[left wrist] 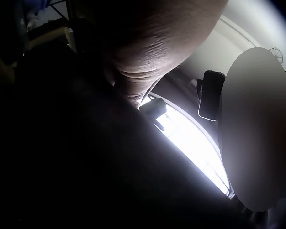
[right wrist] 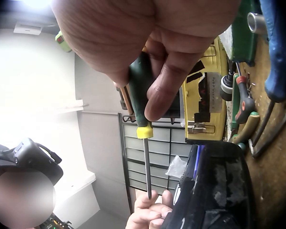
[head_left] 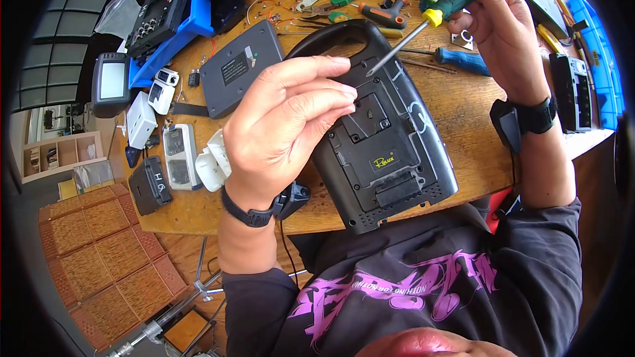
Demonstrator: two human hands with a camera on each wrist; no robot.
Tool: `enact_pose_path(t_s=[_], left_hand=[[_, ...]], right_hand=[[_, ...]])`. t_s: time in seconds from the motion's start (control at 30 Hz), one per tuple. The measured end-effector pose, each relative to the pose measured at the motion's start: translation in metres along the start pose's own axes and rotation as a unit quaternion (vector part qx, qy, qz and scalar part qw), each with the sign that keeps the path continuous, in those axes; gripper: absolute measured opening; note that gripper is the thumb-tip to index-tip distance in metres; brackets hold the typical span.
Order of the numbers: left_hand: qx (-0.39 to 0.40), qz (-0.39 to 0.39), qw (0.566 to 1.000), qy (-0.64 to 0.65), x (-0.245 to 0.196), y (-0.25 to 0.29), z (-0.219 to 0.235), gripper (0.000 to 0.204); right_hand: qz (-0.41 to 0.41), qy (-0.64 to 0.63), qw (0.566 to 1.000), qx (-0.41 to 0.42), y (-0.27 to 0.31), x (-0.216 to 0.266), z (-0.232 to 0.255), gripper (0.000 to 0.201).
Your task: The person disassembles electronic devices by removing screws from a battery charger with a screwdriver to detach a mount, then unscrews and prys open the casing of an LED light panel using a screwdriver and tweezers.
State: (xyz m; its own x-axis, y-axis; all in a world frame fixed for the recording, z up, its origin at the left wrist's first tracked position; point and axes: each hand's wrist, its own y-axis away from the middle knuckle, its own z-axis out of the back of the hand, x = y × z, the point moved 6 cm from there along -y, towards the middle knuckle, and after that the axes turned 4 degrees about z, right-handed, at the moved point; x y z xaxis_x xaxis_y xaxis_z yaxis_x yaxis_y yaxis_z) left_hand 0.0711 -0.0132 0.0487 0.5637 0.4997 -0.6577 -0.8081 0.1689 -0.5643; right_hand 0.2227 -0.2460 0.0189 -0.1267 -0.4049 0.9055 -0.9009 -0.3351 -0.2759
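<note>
The right hand (head_left: 497,23) held a screwdriver (head_left: 423,23) with a green handle and yellow collar, fingers wrapped round the handle. The shaft sloped down and to the left, its tip close to the fingertips of the left hand (head_left: 284,119) and above the top of the black device (head_left: 377,139). Whether the tip touched anything could not be told.

The left hand was raised over the device, fingers bent and drawn together toward the thumb; whether anything lay pinched between them could not be told. The left wrist view was too dark to settle it.

The black device lay back-side up on the wooden workbench (head_left: 463,112), at its near edge, in front of the person, with its carrying handle pointing away. A battery plate (head_left: 377,152) with a yellow label sat on its back.

A flat grey unit (head_left: 239,66) lay just beside the device, toward the bench's left side. Loose hand tools (head_left: 390,10) lay along the far edge.
</note>
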Motion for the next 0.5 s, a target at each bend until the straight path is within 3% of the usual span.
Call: enact_pose_path(t_s=[0.27, 0.5], left_hand=[[0.027, -0.067, 0.995, -0.067, -0.0018, -0.0033, -0.0056, 0.014], [0.024, -0.036, 0.997, -0.063, 0.0003, -0.0032, -0.0034, 0.015]], right_hand=[[0.000, 0.019, 1.000, -0.005, 0.0003, 0.0007, -0.0009, 0.028], [-0.020, 0.010, 1.000, -0.010, 0.0011, -0.0018, 0.0013, 0.027]])
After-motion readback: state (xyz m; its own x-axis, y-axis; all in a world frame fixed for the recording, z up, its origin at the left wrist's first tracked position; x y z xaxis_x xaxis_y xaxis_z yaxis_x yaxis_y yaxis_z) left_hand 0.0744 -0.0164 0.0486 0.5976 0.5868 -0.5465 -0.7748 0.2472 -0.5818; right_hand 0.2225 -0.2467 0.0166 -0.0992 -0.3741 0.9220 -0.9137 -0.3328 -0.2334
